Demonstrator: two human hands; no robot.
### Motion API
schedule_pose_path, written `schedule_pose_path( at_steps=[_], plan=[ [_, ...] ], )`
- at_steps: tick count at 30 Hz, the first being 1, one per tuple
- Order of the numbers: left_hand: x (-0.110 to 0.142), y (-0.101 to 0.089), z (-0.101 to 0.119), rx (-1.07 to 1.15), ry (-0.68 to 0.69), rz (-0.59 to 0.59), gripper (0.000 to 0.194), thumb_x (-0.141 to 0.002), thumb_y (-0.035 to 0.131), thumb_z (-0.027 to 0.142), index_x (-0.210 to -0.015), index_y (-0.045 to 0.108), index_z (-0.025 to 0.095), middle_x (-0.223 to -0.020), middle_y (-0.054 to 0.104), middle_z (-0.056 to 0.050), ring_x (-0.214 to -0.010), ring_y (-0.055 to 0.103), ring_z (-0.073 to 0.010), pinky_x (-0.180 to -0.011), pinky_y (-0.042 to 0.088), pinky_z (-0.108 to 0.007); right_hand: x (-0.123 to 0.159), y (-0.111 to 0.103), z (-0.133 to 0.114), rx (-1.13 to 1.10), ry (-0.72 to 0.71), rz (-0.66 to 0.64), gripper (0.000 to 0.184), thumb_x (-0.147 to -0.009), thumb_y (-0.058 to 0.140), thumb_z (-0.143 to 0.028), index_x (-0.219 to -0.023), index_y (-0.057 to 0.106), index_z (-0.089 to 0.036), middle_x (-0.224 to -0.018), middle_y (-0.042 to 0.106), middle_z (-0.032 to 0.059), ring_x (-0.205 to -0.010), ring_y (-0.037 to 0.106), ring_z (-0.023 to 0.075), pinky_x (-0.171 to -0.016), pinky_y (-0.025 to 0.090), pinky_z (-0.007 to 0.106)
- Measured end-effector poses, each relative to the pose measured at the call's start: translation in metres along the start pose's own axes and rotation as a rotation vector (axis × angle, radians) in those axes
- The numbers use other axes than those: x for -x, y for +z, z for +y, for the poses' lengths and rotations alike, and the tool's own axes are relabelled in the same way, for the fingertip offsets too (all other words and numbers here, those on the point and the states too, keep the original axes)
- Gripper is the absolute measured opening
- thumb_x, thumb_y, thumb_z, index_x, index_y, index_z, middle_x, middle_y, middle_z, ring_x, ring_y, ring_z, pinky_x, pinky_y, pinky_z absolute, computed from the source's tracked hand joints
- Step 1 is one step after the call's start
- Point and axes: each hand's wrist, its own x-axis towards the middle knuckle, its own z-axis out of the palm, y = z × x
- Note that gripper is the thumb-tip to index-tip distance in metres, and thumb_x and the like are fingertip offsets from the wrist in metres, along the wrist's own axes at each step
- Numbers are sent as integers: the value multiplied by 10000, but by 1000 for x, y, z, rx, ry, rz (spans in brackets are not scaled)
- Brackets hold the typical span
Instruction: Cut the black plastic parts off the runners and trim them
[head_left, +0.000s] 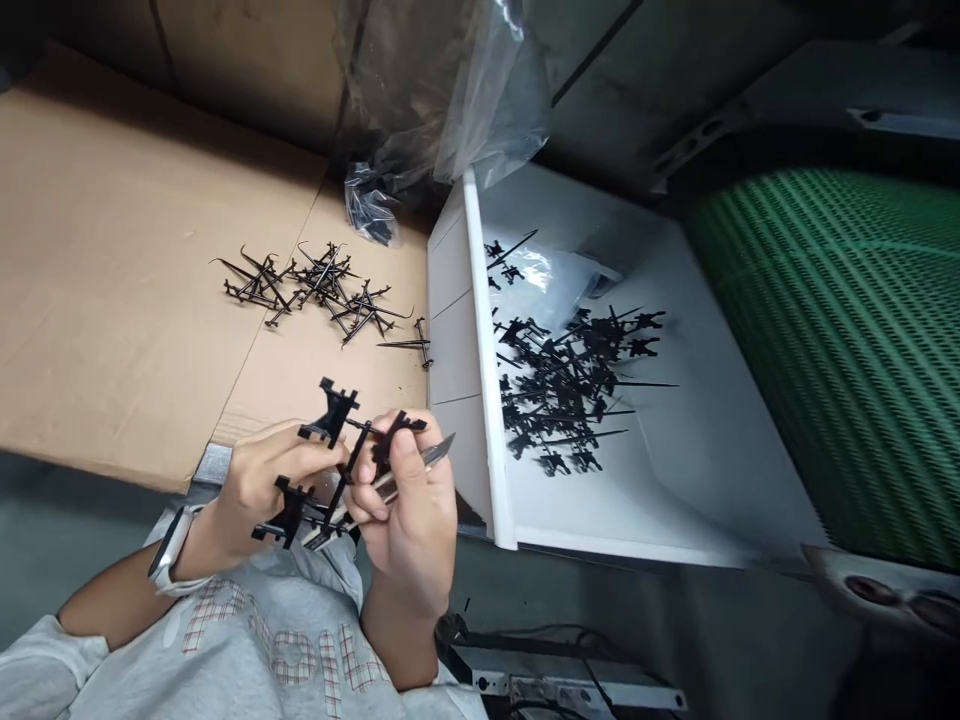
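Observation:
In front of my chest I hold a black plastic molded part, a thin central stem with broad notched pieces branching from it. My left hand is closed round its left side, its fingers partly behind the part. My right hand pinches one of the notched pieces at the right end. That same hand also grips a craft knife, its pointed blade sticking out past the thumb toward the upper right. The pale handle runs down behind the fingers and is partly hidden.
Several thin black plastic sprues lie on the cardboard-covered table. Right of it, a white bin holds a heap of black parts and a clear bag. Another plastic bag stands behind. A green mesh conveyor belt runs at far right.

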Motion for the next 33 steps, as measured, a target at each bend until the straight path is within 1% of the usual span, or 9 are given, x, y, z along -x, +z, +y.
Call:
schedule_pose_path(
  at_steps=[4, 8, 10, 13, 19, 22, 27, 30, 33],
  plan=[
    [-5, 6, 1, 126, -208, 44, 188, -1045, 619, 126, -953, 733, 244, -743, 781, 13, -584, 732, -143, -554, 583, -224, -9, -7, -3, -38, 103, -94, 461, -900, 824, -635, -901, 526, -283, -582, 470, -144, -377, 131, 21, -347, 214, 136],
    [-8, 0, 1, 269, -384, 93, 176, -1109, 556, 216, -993, 683, 250, -752, 753, 20, -589, 756, -151, -559, 623, -230, -18, -15, -9, -19, 107, -49, 421, -915, 834, -572, -912, 543, -268, -593, 492, -142, -383, 127, 7, -358, 197, 127],
    [-13, -8, 2, 230, -372, 0, 163, -1091, 577, 195, -1001, 705, 240, -772, 764, 4, -630, 762, -157, -591, 628, -229, -21, -18, -13, -12, 96, -18, 386, -929, 826, -545, -943, 560, -264, -624, 549, -123, -388, 154, 4, -376, 193, 129],
    [-22, -20, 4, -11, -294, -161, 237, -1035, 545, 64, -948, 696, 224, -786, 771, -1, -667, 737, -139, -616, 581, -199, -21, -21, -18, 47, 101, -13, 403, -928, 799, -600, -979, 593, -257, -655, 609, -85, -382, 221, 12, -375, 200, 148],
    [-38, -28, 2, -163, -209, -264, 309, -936, 480, -21, -909, 636, 244, -755, 711, 13, -664, 663, -169, -607, 492, -267, -21, -23, -15, 113, 221, -48, 471, -843, 885, -592, -896, 569, -247, -568, 519, -115, -377, 280, 21, -370, 218, 145],
    [-40, -22, -2, -109, -242, -215, 273, -1006, 482, 48, -888, 627, 247, -742, 684, 6, -664, 640, -179, -626, 482, -294, -20, -19, -8, 80, 260, -66, 482, -839, 890, -590, -896, 545, -258, -573, 522, -121, -369, 239, 13, -359, 227, 142],
    [-29, -1, -5, 222, -441, -86, 289, -1130, 506, 296, -867, 618, 248, -720, 596, 14, -615, 555, -148, -581, 464, -260, -17, -11, 3, -152, 345, -176, 506, -865, 843, -659, -921, 515, -278, -604, 532, -134, -361, 141, -5, -333, 208, 114],
    [-24, 9, -2, 281, -437, 4, 285, -1128, 525, 315, -865, 618, 250, -723, 567, 19, -635, 510, -147, -591, 445, -258, -16, -10, 3, -286, 374, -228, 474, -903, 837, -606, -902, 500, -273, -600, 519, -144, -357, 108, -14, -327, 192, 84],
    [-24, 14, 0, 320, -466, 20, 273, -1119, 552, 312, -860, 614, 250, -754, 572, 15, -660, 502, -150, -604, 448, -263, -14, -10, 1, -409, 391, -289, 397, -966, 814, -497, -889, 502, -263, -600, 520, -147, -347, 91, -23, -318, 203, 56]
  ],
)
